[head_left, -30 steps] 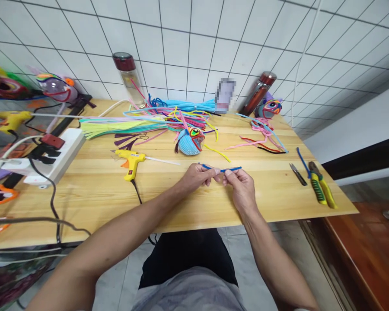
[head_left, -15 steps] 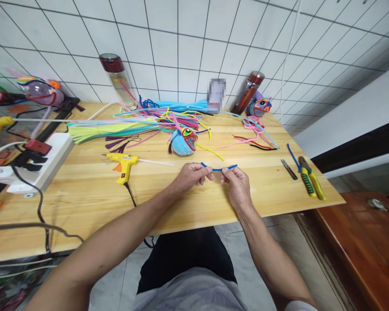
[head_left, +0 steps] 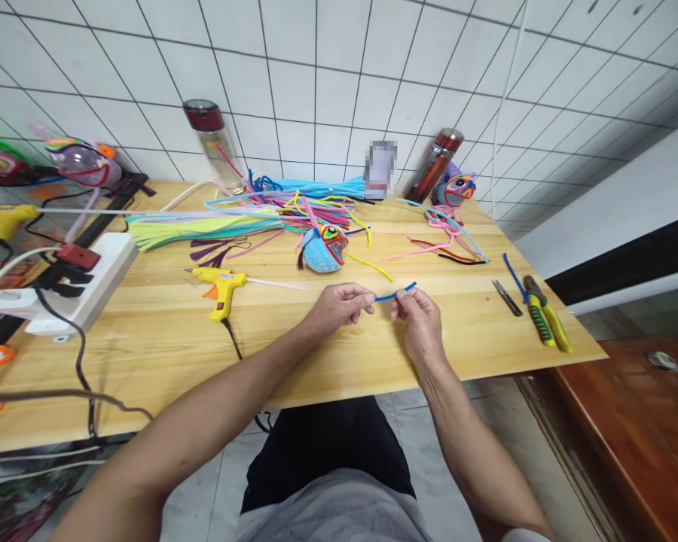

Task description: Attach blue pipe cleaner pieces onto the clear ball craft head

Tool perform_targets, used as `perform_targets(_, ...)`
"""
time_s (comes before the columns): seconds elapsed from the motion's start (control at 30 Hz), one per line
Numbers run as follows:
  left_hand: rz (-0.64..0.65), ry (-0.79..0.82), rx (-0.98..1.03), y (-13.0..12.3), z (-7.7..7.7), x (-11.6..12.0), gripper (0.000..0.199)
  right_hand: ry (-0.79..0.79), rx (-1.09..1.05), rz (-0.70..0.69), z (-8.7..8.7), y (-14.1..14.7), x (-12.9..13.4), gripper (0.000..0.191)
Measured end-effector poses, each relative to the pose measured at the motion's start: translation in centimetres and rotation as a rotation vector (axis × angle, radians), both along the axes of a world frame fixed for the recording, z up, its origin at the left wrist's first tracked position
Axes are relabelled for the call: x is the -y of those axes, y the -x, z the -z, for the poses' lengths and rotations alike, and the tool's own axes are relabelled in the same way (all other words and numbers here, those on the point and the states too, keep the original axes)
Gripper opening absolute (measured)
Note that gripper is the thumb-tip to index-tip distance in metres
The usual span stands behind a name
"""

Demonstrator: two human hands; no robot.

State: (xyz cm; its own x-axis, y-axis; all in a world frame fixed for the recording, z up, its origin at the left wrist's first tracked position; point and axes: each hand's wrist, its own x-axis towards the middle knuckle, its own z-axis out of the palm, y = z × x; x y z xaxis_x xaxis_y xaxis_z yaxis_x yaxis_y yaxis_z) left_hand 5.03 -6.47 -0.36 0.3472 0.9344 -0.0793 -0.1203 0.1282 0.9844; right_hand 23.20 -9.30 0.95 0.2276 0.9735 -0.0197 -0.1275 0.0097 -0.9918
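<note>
Between my two hands a short blue pipe cleaner (head_left: 385,299) is stretched over the front of the table. My left hand (head_left: 346,307) pinches its left end between thumb and fingers. With thumb and forefinger, my right hand (head_left: 419,316) grips it further along, and its free tip sticks up to the right. Just beyond my hands sits a light blue fish-like figure (head_left: 323,251) wound from pipe cleaners, with a red-rimmed mouth and a green eye. A loose yellow pipe cleaner (head_left: 371,267) lies beside it.
A yellow glue gun (head_left: 224,290) lies left of my hands, its cord running off the front edge. Small snips (head_left: 507,298) and pliers (head_left: 547,312) lie at the right. Behind are bundled pipe cleaners (head_left: 203,226), a bottle (head_left: 218,147) and a flask (head_left: 436,162). A power strip (head_left: 99,275) stands left.
The left end of the blue pipe cleaner, which stuck up past my left fingers, now ends at their tips. My right hand has shifted slightly right; the view has moved a little.
</note>
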Motion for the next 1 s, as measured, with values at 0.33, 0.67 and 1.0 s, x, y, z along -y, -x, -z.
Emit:
perform_targets(0.33,0.006,-0.184,-0.245,0.2,-0.4,0.6,0.04,0.033,0.125,-0.043,-0.7,-3.5,-1.8,0.039)
perform_targets(0.67,0.02,-0.258,-0.369,0.2,-0.7,0.6,0.038,0.283,0.771,-0.128,-1.9,-10.0,-8.7,0.04)
perform_targets(1.0,-0.794,-0.66,-0.373,1.3,-0.7,-0.4,0.023,-0.367,0.933,-0.221,-3.2,-0.9,-9.5,0.01)
